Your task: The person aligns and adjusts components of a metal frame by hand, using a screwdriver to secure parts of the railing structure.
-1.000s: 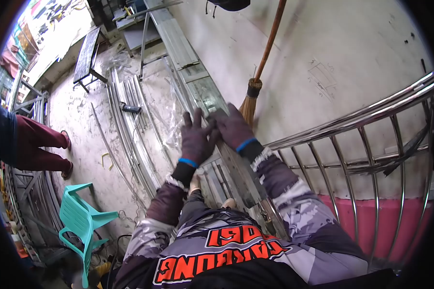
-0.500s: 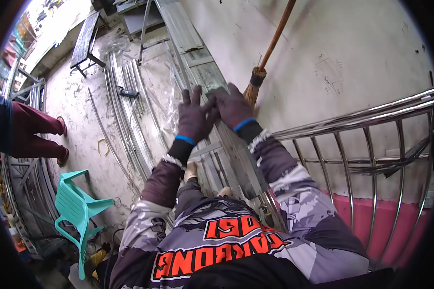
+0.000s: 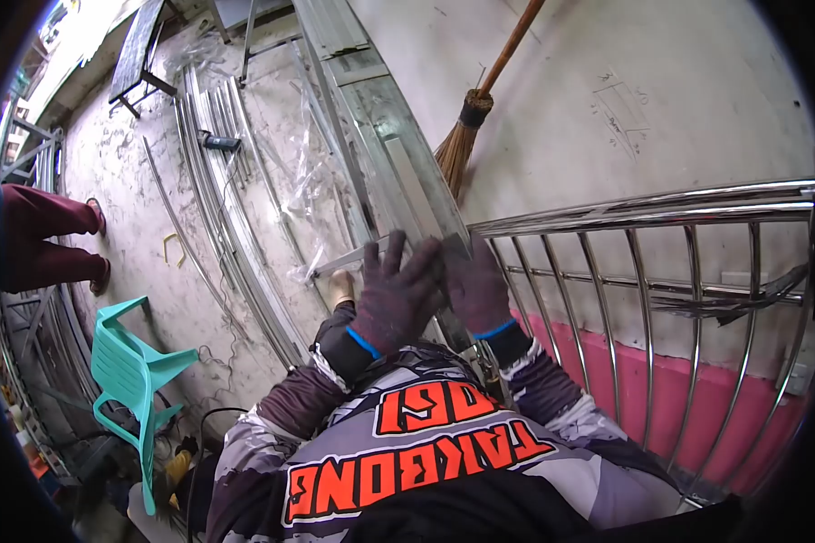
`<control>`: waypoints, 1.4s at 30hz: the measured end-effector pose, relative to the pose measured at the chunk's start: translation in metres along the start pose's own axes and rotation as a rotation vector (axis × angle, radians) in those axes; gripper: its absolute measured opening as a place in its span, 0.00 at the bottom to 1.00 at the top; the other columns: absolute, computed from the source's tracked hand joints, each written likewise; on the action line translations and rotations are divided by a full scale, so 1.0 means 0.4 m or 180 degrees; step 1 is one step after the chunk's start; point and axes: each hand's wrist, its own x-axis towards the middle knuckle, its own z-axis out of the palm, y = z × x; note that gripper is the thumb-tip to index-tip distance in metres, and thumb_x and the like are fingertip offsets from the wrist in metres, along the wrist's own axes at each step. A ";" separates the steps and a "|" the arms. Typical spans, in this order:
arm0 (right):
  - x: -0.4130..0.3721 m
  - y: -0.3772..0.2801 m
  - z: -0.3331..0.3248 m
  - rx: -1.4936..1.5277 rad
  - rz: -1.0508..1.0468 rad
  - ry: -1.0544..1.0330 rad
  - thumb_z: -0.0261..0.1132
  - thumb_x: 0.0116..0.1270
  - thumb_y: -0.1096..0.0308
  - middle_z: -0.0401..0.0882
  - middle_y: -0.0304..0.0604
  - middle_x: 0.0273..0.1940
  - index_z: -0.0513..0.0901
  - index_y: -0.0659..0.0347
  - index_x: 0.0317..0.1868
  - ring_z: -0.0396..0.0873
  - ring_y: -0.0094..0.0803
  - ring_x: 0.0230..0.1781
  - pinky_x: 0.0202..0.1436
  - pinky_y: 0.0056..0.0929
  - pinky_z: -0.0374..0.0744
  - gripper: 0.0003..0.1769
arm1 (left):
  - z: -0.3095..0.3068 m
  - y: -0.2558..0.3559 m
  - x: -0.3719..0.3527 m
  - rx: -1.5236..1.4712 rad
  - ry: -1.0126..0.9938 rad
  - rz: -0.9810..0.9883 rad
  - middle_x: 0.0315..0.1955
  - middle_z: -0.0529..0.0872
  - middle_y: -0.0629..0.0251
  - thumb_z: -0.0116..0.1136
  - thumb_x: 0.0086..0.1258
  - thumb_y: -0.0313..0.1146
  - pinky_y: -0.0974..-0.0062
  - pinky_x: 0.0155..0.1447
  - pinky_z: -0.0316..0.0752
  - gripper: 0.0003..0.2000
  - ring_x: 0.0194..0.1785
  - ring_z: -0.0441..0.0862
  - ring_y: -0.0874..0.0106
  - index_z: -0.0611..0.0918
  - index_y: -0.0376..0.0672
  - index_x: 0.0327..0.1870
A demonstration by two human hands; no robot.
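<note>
My left hand (image 3: 397, 299), in a dark glove with a blue cuff edge, is held palm down over the near end of a long metal-topped bench (image 3: 380, 118), its fingers spread. Close beside it, my right hand (image 3: 475, 290) wears a matching glove and is blurred. Between its thumb and fingers there is a greyish flat patch, too smeared to name. A narrow pale metal strip (image 3: 412, 185) lies lengthwise on the bench just beyond the hands.
Shiny metal railing (image 3: 643, 213) stands at the right by a broom (image 3: 462, 145) and the wall. Long metal bars (image 3: 217, 190), a power tool (image 3: 220, 142) and clear plastic lie on the floor. A green chair (image 3: 136, 371) and another person's legs (image 3: 50, 226) are at the left.
Both hands have come down and back toward my body, from farther up the bench. The view has shifted, and the pale strip on the bench now shows uncovered.
</note>
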 end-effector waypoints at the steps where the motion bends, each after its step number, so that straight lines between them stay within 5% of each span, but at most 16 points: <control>1: 0.050 0.009 0.019 -0.0010 -0.0080 0.0061 0.71 0.72 0.63 0.76 0.65 0.70 0.89 0.45 0.69 0.78 0.62 0.70 0.73 0.53 0.80 0.25 | -0.007 -0.035 0.031 0.0110 0.0112 0.0019 0.80 0.74 0.60 0.71 0.69 0.50 0.25 0.80 0.53 0.26 0.84 0.60 0.35 0.87 0.53 0.68; 5: 0.364 -0.004 0.076 0.0178 -0.0240 0.0293 0.68 0.75 0.57 0.84 0.57 0.56 0.91 0.44 0.61 0.83 0.58 0.55 0.60 0.54 0.85 0.17 | -0.040 -0.237 0.196 0.0720 0.0414 -0.0200 0.78 0.76 0.57 0.69 0.72 0.49 0.29 0.71 0.63 0.27 0.83 0.62 0.32 0.85 0.54 0.70; 8: 0.508 -0.046 0.068 -0.0226 0.0012 -0.0040 0.61 0.79 0.47 0.85 0.55 0.58 0.90 0.40 0.62 0.84 0.56 0.59 0.63 0.55 0.84 0.20 | -0.065 -0.332 0.274 0.0899 0.0387 -0.0380 0.80 0.76 0.55 0.64 0.76 0.50 0.36 0.71 0.65 0.23 0.84 0.63 0.32 0.87 0.55 0.70; 13: 0.296 -0.012 0.035 0.0133 -0.0153 0.0108 0.66 0.77 0.55 0.84 0.54 0.52 0.88 0.45 0.59 0.83 0.57 0.57 0.59 0.55 0.84 0.15 | -0.027 -0.193 0.155 0.0523 0.0340 0.0103 0.83 0.71 0.56 0.69 0.71 0.52 0.32 0.74 0.63 0.29 0.84 0.59 0.33 0.86 0.48 0.70; 15: 0.110 0.009 0.007 0.0159 -0.0438 0.0358 0.70 0.74 0.62 0.82 0.56 0.55 0.88 0.48 0.66 0.83 0.57 0.54 0.59 0.54 0.84 0.21 | 0.000 -0.067 0.052 0.0040 0.0212 0.0151 0.83 0.68 0.54 0.72 0.67 0.52 0.28 0.78 0.59 0.31 0.84 0.57 0.33 0.86 0.48 0.69; 18: -0.103 0.001 -0.038 0.0394 0.0218 -0.0189 0.70 0.72 0.67 0.81 0.58 0.66 0.86 0.45 0.73 0.81 0.59 0.67 0.72 0.49 0.81 0.28 | 0.007 0.044 -0.024 -0.0456 -0.0050 0.0145 0.84 0.67 0.51 0.73 0.67 0.51 0.26 0.81 0.54 0.30 0.84 0.57 0.34 0.86 0.49 0.69; 26: 0.231 0.020 0.042 0.0368 0.0045 -0.0069 0.62 0.79 0.64 0.78 0.60 0.71 0.77 0.41 0.79 0.80 0.63 0.68 0.71 0.54 0.82 0.29 | -0.023 -0.129 0.154 0.0518 0.0319 -0.0341 0.83 0.67 0.46 0.71 0.71 0.51 0.29 0.76 0.59 0.30 0.83 0.60 0.30 0.82 0.58 0.74; 28: 0.220 0.049 0.058 0.0366 -0.0006 0.0018 0.64 0.80 0.63 0.77 0.64 0.69 0.65 0.42 0.87 0.80 0.66 0.67 0.71 0.56 0.81 0.38 | -0.010 -0.102 0.125 0.0357 0.0223 -0.0272 0.84 0.66 0.46 0.71 0.70 0.51 0.29 0.77 0.59 0.31 0.83 0.60 0.30 0.82 0.58 0.75; 31: 0.051 0.085 0.057 0.0886 0.0155 0.0094 0.68 0.77 0.64 0.77 0.68 0.67 0.62 0.48 0.88 0.80 0.65 0.67 0.68 0.55 0.83 0.43 | 0.028 -0.026 0.026 -0.0064 0.0125 -0.0246 0.86 0.62 0.46 0.74 0.67 0.52 0.24 0.78 0.55 0.34 0.84 0.57 0.29 0.81 0.61 0.76; 35: -0.018 0.038 0.023 0.0760 0.0707 -0.0312 0.70 0.75 0.65 0.79 0.70 0.64 0.60 0.54 0.89 0.82 0.65 0.65 0.67 0.54 0.83 0.45 | 0.038 0.010 -0.023 -0.0190 0.0032 -0.0384 0.89 0.58 0.47 0.74 0.68 0.54 0.20 0.79 0.51 0.32 0.88 0.49 0.29 0.83 0.67 0.75; 37: 0.097 0.040 0.042 0.0855 0.0676 -0.0288 0.69 0.76 0.62 0.81 0.69 0.61 0.62 0.52 0.88 0.84 0.66 0.61 0.65 0.56 0.83 0.43 | 0.042 -0.066 0.044 0.0136 0.0468 -0.0446 0.89 0.58 0.48 0.72 0.70 0.55 0.19 0.80 0.50 0.29 0.89 0.48 0.30 0.85 0.69 0.73; 42: 0.314 -0.010 0.055 0.0534 0.0841 -0.0133 0.67 0.77 0.55 0.82 0.68 0.59 0.66 0.50 0.86 0.84 0.67 0.59 0.63 0.59 0.83 0.40 | -0.011 -0.177 0.173 0.0373 0.0404 -0.0603 0.87 0.62 0.45 0.68 0.76 0.52 0.26 0.79 0.54 0.24 0.89 0.47 0.30 0.86 0.65 0.72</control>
